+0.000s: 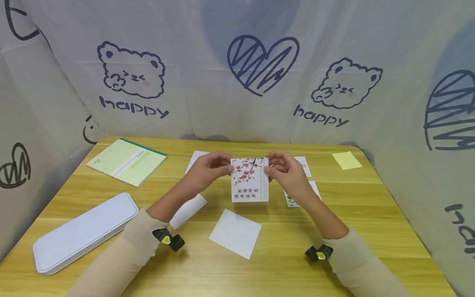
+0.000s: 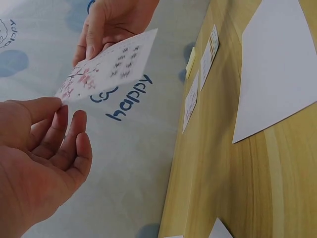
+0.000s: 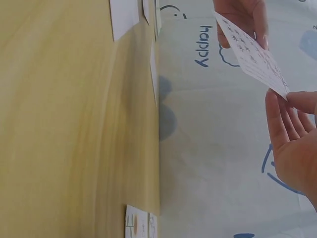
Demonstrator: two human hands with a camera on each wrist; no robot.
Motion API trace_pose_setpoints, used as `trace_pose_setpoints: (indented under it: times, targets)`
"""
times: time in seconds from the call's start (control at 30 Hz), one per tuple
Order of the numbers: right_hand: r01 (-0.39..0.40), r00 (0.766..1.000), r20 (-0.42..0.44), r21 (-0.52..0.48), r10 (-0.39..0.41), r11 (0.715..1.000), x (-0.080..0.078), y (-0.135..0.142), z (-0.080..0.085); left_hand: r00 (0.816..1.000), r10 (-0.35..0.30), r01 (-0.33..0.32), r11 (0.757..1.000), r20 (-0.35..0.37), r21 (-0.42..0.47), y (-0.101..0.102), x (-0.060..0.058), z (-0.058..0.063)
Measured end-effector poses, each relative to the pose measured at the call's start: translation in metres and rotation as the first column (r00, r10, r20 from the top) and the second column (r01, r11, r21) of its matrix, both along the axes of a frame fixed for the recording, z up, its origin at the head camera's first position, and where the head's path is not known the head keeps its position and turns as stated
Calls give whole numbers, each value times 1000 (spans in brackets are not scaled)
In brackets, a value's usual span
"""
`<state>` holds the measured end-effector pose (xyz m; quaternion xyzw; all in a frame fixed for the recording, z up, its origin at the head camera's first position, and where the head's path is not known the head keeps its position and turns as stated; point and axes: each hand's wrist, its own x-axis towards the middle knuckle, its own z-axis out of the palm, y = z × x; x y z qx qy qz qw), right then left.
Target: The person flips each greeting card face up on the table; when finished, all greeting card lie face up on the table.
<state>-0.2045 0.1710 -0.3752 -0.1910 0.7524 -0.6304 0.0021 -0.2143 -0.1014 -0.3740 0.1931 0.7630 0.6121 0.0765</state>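
Note:
Between both hands, a white card (image 1: 250,185) printed with pink blossoms on a branch and dark characters is held up above the table. My left hand (image 1: 212,168) pinches its upper left edge between thumb and fingers. At the opposite edge, my right hand (image 1: 287,171) pinches it the same way. The left wrist view shows the card (image 2: 114,67) tilted, with the left thumb on its corner. In the right wrist view, the right thumb and fingertips meet at a corner of the card (image 3: 255,57). A blank white card (image 1: 236,234) lies on the table below.
More blank cards (image 1: 187,211) lie left of centre, one partly behind the left hand. Printed cards (image 1: 292,201) lie partly behind the right hand. A green-edged notepad (image 1: 128,161) and a pale blue case (image 1: 86,233) are on the left; yellow sticky notes (image 1: 346,160) sit far right. Cloth hangs behind the table.

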Motion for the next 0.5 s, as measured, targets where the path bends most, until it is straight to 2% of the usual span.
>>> trace_pose_setpoints:
  times: [0.1, 0.23, 0.37, 0.5]
  targets:
    - [-28, 1000, -3, 14, 28, 1000, 0, -1, -1, 1000, 19, -19, 1000, 4, 4, 0, 0, 0]
    - [-41, 995, -83, 146, 53, 988, 3, -3, -2, 1000, 16, -16, 1000, 7, -21, 2, 3, 1]
    - [-41, 980, -175, 305, 98, 951, 8, -10, -3, 998, -64, 63, 993, -6, -95, 8, 8, 0]
    - [-42, 968, -211, 388, 133, 921, 14, -18, -5, 990, -140, 138, 980, 0, -142, 14, 11, -3]
